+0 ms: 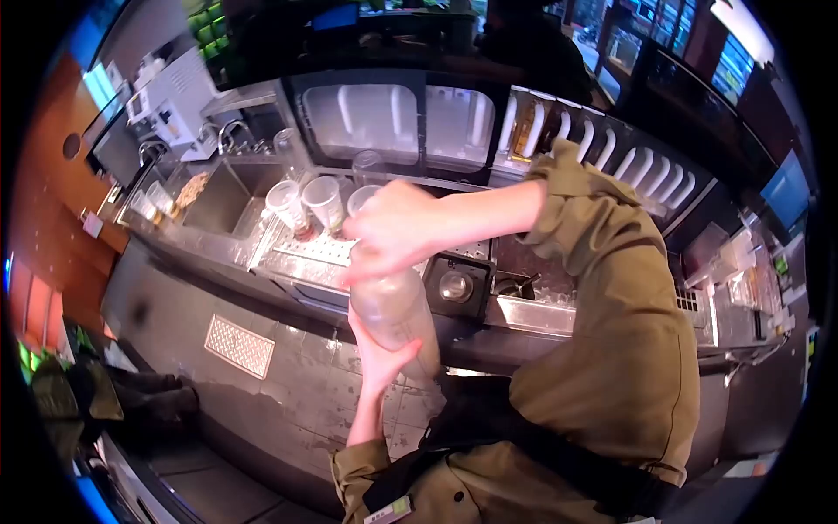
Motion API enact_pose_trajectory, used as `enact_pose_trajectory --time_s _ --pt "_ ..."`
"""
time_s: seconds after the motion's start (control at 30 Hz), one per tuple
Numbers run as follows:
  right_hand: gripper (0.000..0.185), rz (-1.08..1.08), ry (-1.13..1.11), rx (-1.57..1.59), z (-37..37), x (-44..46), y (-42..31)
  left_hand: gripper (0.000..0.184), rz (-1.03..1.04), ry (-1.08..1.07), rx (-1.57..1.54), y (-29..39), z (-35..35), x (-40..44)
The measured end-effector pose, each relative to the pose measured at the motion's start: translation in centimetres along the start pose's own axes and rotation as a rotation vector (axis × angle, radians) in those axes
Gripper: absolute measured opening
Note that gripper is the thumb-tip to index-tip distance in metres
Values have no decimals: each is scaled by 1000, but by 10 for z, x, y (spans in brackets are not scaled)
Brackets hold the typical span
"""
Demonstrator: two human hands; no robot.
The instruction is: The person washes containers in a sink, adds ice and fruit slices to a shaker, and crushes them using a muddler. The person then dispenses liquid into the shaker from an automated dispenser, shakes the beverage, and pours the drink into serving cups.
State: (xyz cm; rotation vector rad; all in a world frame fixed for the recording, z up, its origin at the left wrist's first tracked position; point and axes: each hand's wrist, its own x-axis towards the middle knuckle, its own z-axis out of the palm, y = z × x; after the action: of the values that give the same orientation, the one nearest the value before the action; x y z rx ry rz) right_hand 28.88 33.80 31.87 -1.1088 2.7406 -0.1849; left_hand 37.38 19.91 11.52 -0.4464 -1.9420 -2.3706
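Observation:
A large, cloudy, translucent shaker is held tilted in front of me, over the front edge of the counter. My right hand is closed over its upper end, which the fingers mostly hide. Lower down, my left hand wraps round the shaker's side, with the thumb across the front. Just behind my right hand, clear plastic cups stand on a perforated metal drip tray: one cup at the left, another cup beside it. A third cup is partly hidden by my right hand.
A steel sink with taps lies to the left. Right of the shaker sit a black rinser and a basin. White-handled dispensers line the back right. A metal floor plate is below; someone's dark-clothed legs show lower left.

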Motion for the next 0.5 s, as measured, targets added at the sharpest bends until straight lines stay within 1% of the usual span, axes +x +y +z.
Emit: enact_pose_trajectory --time_s 0.03,0.13,0.23,0.27,0.3,0.33,0.4,0.43,0.47,0.5 --pt "59 -133 -22 -106 1 6 9 118 -39 -42 -66 -8 0 0" --pt "48 -504 322 -103 11 8 47 122 -149 -136 -239 -14 1 10" --pt "43 -513 683 33 5 2 105 120 -156 -113 -124 -22 -10 24" --pt "46 -278 538 4 32 4 135 120 -159 -101 -113 -21 -13 31" --pt "49 -53 387 -34 80 12 176 119 -152 -86 -105 -18 -14 40" --pt "53 95 355 46 134 19 205 118 -144 -66 -95 -14 -16 48" --pt "59 287 337 72 233 30 250 118 -144 -37 -67 -6 -22 68" --pt "62 338 351 34 260 32 254 118 -147 -26 -58 -6 -27 76" --pt "63 415 347 67 283 36 258 118 -149 -15 -48 -7 -33 85" --pt "62 453 373 126 271 38 254 118 -158 -7 -37 -9 -40 91"
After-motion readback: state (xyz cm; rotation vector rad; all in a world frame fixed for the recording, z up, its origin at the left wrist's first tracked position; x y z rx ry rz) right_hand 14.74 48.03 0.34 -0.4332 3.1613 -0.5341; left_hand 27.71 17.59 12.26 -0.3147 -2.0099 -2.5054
